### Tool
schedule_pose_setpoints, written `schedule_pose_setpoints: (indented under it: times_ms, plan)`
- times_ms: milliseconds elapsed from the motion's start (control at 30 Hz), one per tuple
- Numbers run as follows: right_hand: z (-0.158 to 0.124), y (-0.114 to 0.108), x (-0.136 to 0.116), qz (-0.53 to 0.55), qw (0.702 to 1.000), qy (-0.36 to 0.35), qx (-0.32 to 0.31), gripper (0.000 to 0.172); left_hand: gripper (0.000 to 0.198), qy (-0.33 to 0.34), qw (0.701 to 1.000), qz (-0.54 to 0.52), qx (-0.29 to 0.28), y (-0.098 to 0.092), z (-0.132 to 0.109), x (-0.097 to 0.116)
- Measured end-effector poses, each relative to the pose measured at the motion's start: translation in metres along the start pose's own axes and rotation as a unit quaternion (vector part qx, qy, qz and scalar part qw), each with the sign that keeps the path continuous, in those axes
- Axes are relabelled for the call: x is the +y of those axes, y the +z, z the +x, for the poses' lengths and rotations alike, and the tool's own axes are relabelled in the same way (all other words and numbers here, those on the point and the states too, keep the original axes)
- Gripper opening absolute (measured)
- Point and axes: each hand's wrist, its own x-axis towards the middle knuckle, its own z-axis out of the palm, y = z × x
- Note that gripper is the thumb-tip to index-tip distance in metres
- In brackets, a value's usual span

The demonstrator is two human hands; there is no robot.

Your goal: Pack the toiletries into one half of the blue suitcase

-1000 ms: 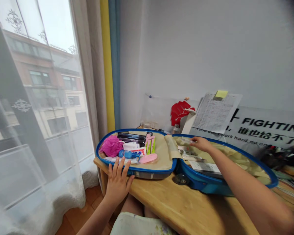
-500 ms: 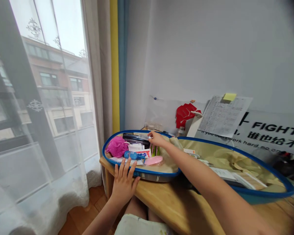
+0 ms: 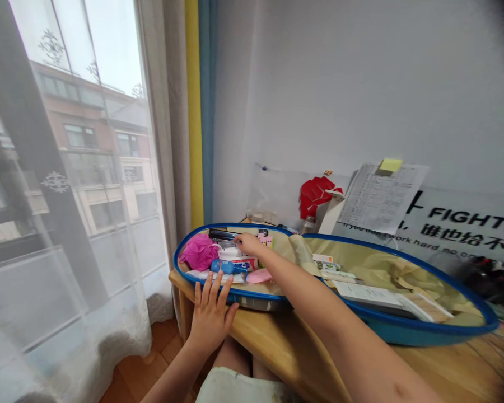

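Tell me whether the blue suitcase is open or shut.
Open: the blue suitcase lies spread on the wooden table, both beige-lined halves showing side by side.

Left hand [image 3: 212, 316] splayed flat — right hand [image 3: 250, 244] stretched forward.

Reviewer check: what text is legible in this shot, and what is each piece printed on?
Wall poster: "FIGHTIN", cut off at the frame edge.
Same poster, below: "谁也给不了".
Same poster, small line: "work hard"; the rest is hidden or blurred.
Printed sheet: too small to read.
Printed carton: too blurred to read.
White leaflet: too blurred to read.
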Motion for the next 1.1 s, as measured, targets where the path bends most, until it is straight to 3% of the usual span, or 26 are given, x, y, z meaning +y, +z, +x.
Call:
schedule_pose_setpoints:
  times_ms: [100,200,300,400,467,567,667,800,1100]
  plan:
    - [-0.01,-0.02,0.013,0.057,0.998,-0.029,0.011,0.025,0.052,-0.002,1.0,-0.003,0.001,0.0,0.0,0.0]
    - [-0.031,-0.056,0.045,0.126,0.991,-0.032,0.021,0.027,0.054,-0.008,1.0,-0.005,-0.002,0.0,-0.001,0.0]
    - [-0.065,-0.098,0.096,0.181,0.982,0.028,0.041,0.032,0.056,-0.017,1.0,-0.016,-0.011,0.001,-0.003,0.0]
    - [-0.108,-0.128,0.153,0.129,0.979,0.125,0.098,0.036,0.057,-0.025,0.999,-0.024,-0.018,0.001,-0.004,0.0]
    - [-0.138,-0.138,0.185,0.082,0.978,0.186,0.042,0.036,0.058,-0.022,0.999,-0.02,-0.017,0.001,-0.004,0.0]
    - [-0.176,-0.14,0.214,0.055,0.953,0.262,-0.139,0.045,0.059,-0.02,1.0,-0.016,-0.016,0.001,-0.004,0.0]
    - [-0.199,-0.135,0.223,0.062,0.919,0.312,-0.231,0.056,0.059,-0.025,0.999,-0.022,-0.019,0.002,-0.005,-0.001]
    - [-0.206,-0.13,0.219,0.098,0.911,0.329,-0.227,0.058,0.06,-0.019,0.999,-0.02,-0.018,0.003,-0.006,-0.002]
    - [-0.208,-0.133,0.213,0.105,0.923,0.281,-0.242,0.043,0.058,-0.025,0.999,-0.026,-0.025,0.001,-0.005,0.0]
